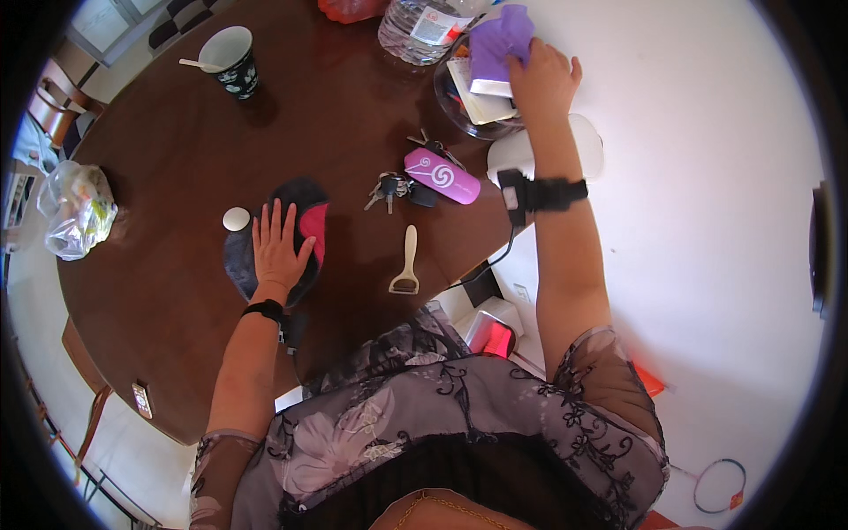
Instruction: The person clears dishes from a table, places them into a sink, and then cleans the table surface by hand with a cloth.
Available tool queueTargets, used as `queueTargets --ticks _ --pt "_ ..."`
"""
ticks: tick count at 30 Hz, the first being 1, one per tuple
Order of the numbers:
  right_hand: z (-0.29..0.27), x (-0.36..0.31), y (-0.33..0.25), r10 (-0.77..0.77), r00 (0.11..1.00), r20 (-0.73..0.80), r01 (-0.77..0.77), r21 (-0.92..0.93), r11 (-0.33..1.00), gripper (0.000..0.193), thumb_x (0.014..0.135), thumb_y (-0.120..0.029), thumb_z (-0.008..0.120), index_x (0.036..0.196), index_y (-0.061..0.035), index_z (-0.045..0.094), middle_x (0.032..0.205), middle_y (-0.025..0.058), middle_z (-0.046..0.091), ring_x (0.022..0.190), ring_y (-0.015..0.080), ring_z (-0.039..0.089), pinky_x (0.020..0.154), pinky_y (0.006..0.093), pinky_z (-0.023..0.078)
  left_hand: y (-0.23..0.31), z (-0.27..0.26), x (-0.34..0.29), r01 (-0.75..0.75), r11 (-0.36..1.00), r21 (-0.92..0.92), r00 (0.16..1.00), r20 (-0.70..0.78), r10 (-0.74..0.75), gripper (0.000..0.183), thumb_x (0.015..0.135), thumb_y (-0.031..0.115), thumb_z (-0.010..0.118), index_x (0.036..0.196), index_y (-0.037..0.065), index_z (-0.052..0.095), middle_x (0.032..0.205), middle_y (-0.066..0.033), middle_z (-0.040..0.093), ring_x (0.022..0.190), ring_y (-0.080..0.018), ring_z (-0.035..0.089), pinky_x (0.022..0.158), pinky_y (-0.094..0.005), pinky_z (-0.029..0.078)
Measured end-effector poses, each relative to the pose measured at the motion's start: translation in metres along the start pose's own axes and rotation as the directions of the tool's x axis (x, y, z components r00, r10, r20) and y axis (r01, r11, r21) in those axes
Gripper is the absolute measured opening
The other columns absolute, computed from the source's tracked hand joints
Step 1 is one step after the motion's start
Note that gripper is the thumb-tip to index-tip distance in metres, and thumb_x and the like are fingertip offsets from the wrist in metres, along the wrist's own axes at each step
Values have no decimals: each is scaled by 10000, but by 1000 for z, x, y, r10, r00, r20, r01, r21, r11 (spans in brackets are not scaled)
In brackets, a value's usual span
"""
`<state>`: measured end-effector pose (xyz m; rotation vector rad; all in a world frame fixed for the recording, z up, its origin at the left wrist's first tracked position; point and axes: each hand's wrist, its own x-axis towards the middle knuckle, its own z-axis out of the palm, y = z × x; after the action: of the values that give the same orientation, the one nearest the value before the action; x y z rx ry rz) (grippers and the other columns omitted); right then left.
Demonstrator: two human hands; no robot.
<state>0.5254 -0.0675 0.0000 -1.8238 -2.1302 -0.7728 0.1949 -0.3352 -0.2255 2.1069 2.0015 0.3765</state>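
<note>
My left hand point(281, 252) lies flat, fingers stretched out, on a dark grey and red piece of fabric point(311, 231) on the table. Beside that fabric is a small round white disc point(236, 219). At the far right my right hand point(543, 79) grips the edge of a purple soft pack point(502, 49), thumb and fingers closed on it. The pack sits over a clear round bowl point(450, 106) that also holds a cream notebook point(481, 104). My fingers hide the pack's right edge.
On the brown table point(168, 194) are a peeler point(408, 265), keys point(389, 188), a pink-purple case point(443, 177), a patterned cup point(231, 62), a large clear bottle point(420, 31) and a plastic bag point(79, 208). A white box point(583, 146) stands against the right wall.
</note>
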Motion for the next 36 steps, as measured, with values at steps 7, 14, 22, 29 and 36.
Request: queueTargets --ticks 7,14,22,29,36 --pt "15 29 21 141 934 330 -73 -209 975 561 812 -487 669 1195 -87 583 1189 112 634 1204 287 532 1095 513 271 -2 3 -6 -18 999 -36 1000 -8 18 663 921 463 512 1474 140 342 1558 -115 249 1433 -348 207 1161 -500 163" --pt "28 -45 -31 -310 945 -106 327 335 884 473 803 -465 679 1031 -57 610 1005 145 613 1044 358 551 941 495 395 -1 9 13 -18 1000 -11 999 -51 17 661 918 472 514 1472 153 350 1556 -107 255 1433 -337 212 1159 -501 174" --pt "46 -178 -68 -259 954 151 170 436 883 608 768 -316 749 1245 -25 507 1178 178 562 1122 360 520 981 474 388 0 4 10 -17 1000 -12 1000 -16 17 668 915 489 510 1473 158 350 1553 -109 259 1432 -339 213 1163 -495 167" --pt "69 -142 -75 105 898 427 -415 744 524 516 836 -310 717 1188 8 516 1052 166 610 932 278 615 795 362 500 -5 0 9 -10 1000 -5 1000 -5 10 663 919 467 510 1476 149 342 1559 -108 247 1435 -343 203 1162 -501 162" --pt "70 -93 -37 551 671 497 -563 824 -57 450 835 -237 741 1106 22 492 939 93 587 809 183 589 681 313 495 -11 4 10 -21 999 -27 1000 -10 21 688 899 481 537 1472 150 347 1552 -110 261 1430 -345 214 1163 -498 169"
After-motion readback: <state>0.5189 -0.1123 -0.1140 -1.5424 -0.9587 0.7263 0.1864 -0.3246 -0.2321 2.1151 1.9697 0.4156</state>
